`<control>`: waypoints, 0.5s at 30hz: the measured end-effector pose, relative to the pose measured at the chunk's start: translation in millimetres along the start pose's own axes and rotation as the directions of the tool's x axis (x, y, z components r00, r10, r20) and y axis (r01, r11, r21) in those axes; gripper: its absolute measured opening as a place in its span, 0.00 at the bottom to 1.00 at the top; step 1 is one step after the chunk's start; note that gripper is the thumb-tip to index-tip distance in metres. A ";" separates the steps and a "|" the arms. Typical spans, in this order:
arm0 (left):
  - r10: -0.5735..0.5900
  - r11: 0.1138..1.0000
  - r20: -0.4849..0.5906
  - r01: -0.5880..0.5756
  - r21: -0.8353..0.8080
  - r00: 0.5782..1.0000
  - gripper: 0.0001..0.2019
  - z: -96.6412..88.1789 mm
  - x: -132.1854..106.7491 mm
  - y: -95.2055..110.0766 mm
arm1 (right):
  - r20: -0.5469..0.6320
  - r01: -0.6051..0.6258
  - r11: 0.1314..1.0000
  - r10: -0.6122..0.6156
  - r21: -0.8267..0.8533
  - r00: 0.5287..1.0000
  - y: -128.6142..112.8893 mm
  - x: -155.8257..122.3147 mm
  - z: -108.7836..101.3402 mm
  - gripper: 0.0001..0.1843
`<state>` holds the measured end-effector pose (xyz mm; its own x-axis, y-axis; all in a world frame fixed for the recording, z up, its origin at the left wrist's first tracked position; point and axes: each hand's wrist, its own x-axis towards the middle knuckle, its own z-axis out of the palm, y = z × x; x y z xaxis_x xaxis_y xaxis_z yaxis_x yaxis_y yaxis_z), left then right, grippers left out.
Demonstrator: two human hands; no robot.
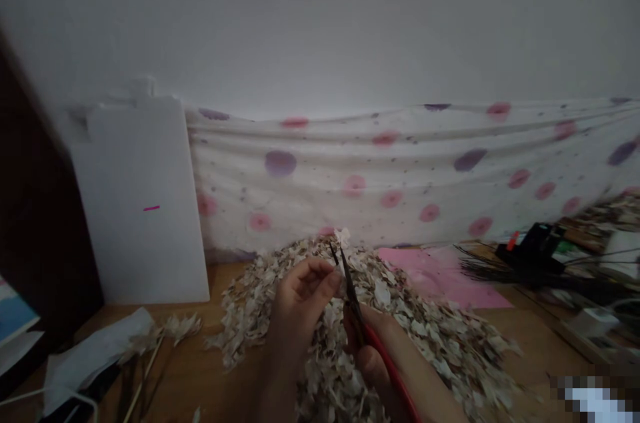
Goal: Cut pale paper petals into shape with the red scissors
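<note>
- Over a wooden tabletop (pixel 530 349), we record both hands working above a heap of pale papery flakes (pixel 440 343); the material itself cannot be identified from this view.
- Left hand (pixel 300 296): fingers curled inward, with the thumb and fingertips (pixel 327 281) drawn together in a pinch just beside the blades. We cannot tell whether they grip a flake.
- Right hand (pixel 370 356): fingers closed around red-handled scissors (pixel 387 356), the grip low over the heap.
- Scissor blades form a narrow V, their tips near a small white tuft (pixel 343 235) at the crest of the heap.
- Heap spreads across the tabletop and lies beneath both forearms.
- Behind it, a pink sheet (pixel 440 276) lies partly under the flakes.
- Farther left, a white board (pixel 135 203) with a short pink mark leans on the wall, beside a hanging polka-dot cloth (pixel 350 169).
- Left of the heap, we note a crumpled white wrapper (pixel 95 349) and thin sticks (pixel 145 376).
- Far right, dark bristly fibres (pixel 493 266) extend from a black object (pixel 533 253).
</note>
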<state>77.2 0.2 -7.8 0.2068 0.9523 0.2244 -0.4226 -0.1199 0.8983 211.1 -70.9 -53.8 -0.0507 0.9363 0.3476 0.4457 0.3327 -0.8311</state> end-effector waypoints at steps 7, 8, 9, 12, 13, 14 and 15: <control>-0.031 0.997 0.027 0.033 -0.069 0.999 0.20 -0.1 1.4 -3.2 | 0.035 -0.009 0.999 0.008 0.039 0.999 -13.5 2.8 -2.4 0.37; -0.033 0.997 0.033 0.036 -0.073 0.999 0.20 -1.2 2.0 -3.9 | 0.045 -0.005 0.999 0.003 0.046 0.999 -13.4 2.9 -2.3 0.38; -0.036 0.996 0.038 0.038 -0.076 0.999 0.20 -2.4 2.6 -4.7 | 0.057 -0.005 0.999 0.001 0.054 0.998 -12.2 2.7 -2.0 0.38; -0.047 0.996 0.075 0.053 -0.075 0.996 0.20 -5.8 4.2 -6.9 | 0.034 -0.043 0.997 0.041 0.056 0.999 -3.4 -0.1 0.1 0.38; -0.047 0.996 0.083 0.053 -0.074 0.995 0.20 -6.7 4.6 -7.6 | 0.023 -0.062 0.997 0.061 0.051 0.998 -0.2 -1.2 0.8 0.38; -0.045 0.996 0.086 0.052 -0.073 0.995 0.19 -7.4 5.1 -8.3 | 0.013 -0.078 0.996 0.077 0.044 0.997 2.5 -2.0 1.4 0.38; -0.045 0.996 0.089 0.051 -0.071 0.995 0.19 -8.0 5.6 -9.0 | 0.014 -0.085 0.996 0.085 0.042 0.996 4.1 -2.1 1.6 0.39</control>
<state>75.0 8.9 -17.7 0.3030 0.9280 0.2167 -0.4728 -0.0510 0.8797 211.6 -71.3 -58.7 -0.0256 0.9626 0.2699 0.4109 0.2562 -0.8749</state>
